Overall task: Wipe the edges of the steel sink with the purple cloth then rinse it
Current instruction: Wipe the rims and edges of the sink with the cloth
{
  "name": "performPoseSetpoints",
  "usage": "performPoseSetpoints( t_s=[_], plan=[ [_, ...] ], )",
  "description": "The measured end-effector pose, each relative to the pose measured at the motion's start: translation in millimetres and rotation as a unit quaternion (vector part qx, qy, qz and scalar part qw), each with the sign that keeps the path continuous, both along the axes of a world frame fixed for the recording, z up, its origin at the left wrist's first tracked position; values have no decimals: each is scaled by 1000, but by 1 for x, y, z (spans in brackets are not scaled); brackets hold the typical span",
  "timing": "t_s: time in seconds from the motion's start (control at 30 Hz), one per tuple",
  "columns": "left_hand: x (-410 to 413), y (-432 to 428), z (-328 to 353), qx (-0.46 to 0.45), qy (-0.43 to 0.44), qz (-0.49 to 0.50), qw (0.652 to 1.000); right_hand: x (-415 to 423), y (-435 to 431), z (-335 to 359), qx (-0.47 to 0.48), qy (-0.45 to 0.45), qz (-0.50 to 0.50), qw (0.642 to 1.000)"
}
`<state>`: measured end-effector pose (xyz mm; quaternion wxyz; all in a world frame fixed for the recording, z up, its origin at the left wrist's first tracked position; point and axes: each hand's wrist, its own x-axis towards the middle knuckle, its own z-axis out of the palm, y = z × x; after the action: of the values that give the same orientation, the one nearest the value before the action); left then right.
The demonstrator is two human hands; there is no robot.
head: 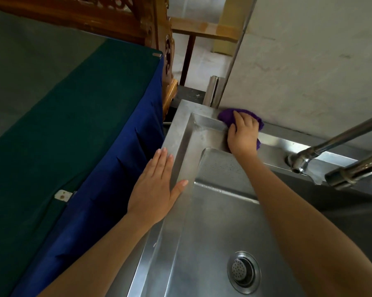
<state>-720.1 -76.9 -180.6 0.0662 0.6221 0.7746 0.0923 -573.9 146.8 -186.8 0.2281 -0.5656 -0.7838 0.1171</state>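
While right hand [243, 133] presses purple cloth [228, 115], faucet [309, 155] beside

The steel sink [182, 133] is sitting against a pale wall, its brushed metal rim running flat round a deep rectangular basin with a round perforated drain strainer [243, 269] in its floor. The purple cloth [230, 117] is lying bunched on the far rim near the sink's back left corner, partly covered, with one fold hanging over the inner edge toward the basin.
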Motion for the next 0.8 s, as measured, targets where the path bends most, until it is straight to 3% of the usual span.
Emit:
performPoseSetpoints(
  t_s=[0.13,0.27,0.5,0.63,0.8],
  plan=[
    [0,0,1,-3,-2,-1,1000,-40,-6,9,-22,-15,127,992],
    [-1,0,1,-11,2,-4,1000,-68,-6,21,-75,-1,158,985],
    [-3,2,5,-40,-21,-18,999,-95,-42,15,-109,122,208,964],
    [-5,-16,13,-66,-71,-35,995,-84,-64,11,-100,102,235,961],
    [9,-72,18,-72,-31,-51,996,-73,-110,10,-71,79,237,966]
  ],
)
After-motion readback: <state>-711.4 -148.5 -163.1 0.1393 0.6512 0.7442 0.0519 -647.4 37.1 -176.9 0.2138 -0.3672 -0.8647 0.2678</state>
